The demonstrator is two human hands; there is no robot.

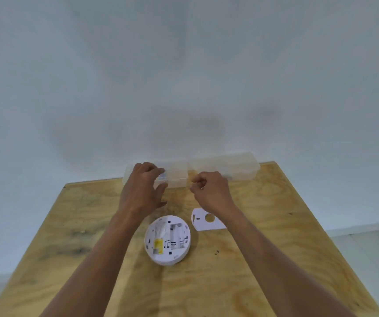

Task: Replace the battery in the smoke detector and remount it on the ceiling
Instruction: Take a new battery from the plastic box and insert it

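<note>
Plywood table (264, 259), detector (167, 239) open: left hand (141, 191) spread on far clear box (177, 176), right hand (211, 188) fisted, contents unclear; fetching battery likely next.

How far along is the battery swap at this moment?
Done: the smoke detector is down, lying back-up on the plywood table, its mounting plate beside it. In hand: the left hand reaches onto a clear plastic box; the right hand is curled nearby, contents unclear. Left: fitting the battery and remounting.
</note>
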